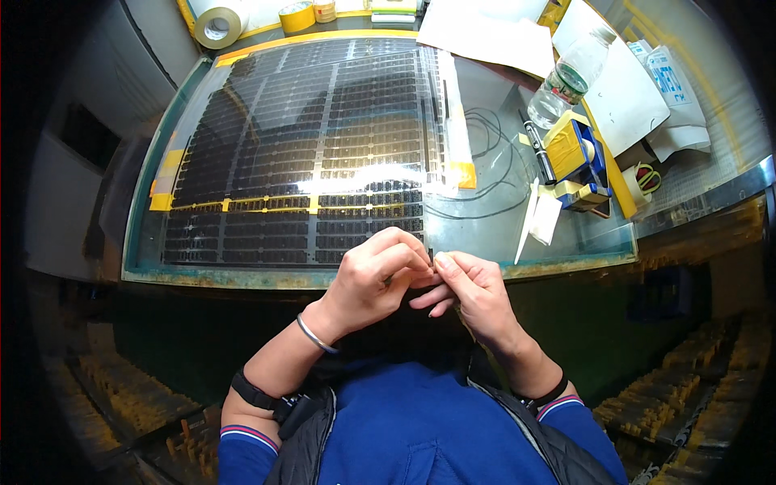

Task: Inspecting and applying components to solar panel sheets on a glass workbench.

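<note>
My left hand (374, 276) and my right hand (478, 297) meet just in front of the table's near edge. Both are closed, thumbs and fingertips pinched together around something small and dark that I cannot make out. A thin yellowish strand seems to hang below the right hand. Beyond the hands lies a dark film sheet (267, 162) printed with a grid of small repeated patterns. Yellow tape pieces (162, 202) hold its left side, and a thin yellow strip (271, 203) runs across its lower part. A bright reflection covers part of the sheet.
The glass-topped table (517, 234) carries a blue-and-yellow tape dispenser (578, 153), black pen (537, 149), white stick-like tool (527, 220), plastic bottle (570, 77) and thin dark cord (509, 174) on the right. Tape rolls (218, 28) and white paper (493, 36) lie at the back.
</note>
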Demonstrator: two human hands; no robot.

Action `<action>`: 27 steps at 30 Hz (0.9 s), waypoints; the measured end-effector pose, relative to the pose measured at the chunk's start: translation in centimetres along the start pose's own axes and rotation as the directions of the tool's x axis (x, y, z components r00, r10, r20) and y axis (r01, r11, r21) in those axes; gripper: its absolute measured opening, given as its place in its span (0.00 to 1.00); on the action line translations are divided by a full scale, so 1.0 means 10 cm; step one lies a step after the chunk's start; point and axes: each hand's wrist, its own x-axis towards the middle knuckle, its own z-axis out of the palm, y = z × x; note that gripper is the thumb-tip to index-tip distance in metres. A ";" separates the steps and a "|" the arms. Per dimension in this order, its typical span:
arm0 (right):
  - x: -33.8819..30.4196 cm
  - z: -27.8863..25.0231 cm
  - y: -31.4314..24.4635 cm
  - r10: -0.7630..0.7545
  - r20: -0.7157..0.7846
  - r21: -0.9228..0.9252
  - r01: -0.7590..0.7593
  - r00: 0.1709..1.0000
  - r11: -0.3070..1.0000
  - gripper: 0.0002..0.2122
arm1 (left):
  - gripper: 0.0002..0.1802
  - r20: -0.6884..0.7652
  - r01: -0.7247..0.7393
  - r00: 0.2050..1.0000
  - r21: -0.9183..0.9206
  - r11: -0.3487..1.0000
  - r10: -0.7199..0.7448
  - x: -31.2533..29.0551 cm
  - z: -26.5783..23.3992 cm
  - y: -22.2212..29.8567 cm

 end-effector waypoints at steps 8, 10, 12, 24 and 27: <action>0.00 -0.03 0.02 -0.002 0.023 0.003 0.002 1.000 1.000 0.16 | 0.09 -0.023 -0.105 0.994 0.052 0.993 0.107 0.00 0.01 0.00; 0.00 -0.02 0.01 -0.002 0.023 -0.014 0.003 1.000 1.000 0.16 | 0.08 -0.018 -0.089 0.996 0.072 0.993 0.091 0.00 0.02 0.02; 0.00 -0.02 0.02 -0.008 0.020 -0.010 0.008 1.000 1.000 0.16 | 0.08 -0.013 -0.074 0.997 0.090 0.993 0.075 0.01 0.00 0.04; -0.02 0.02 0.03 -0.038 -0.002 -0.042 0.038 0.999 0.998 0.17 | 0.06 0.105 0.227 0.968 0.033 0.973 -0.229 0.13 -0.13 0.11; -0.03 0.03 0.04 -0.047 -0.010 -0.061 0.046 0.999 0.997 0.17 | 0.05 0.152 0.185 0.969 0.071 0.980 -0.194 0.16 -0.14 0.11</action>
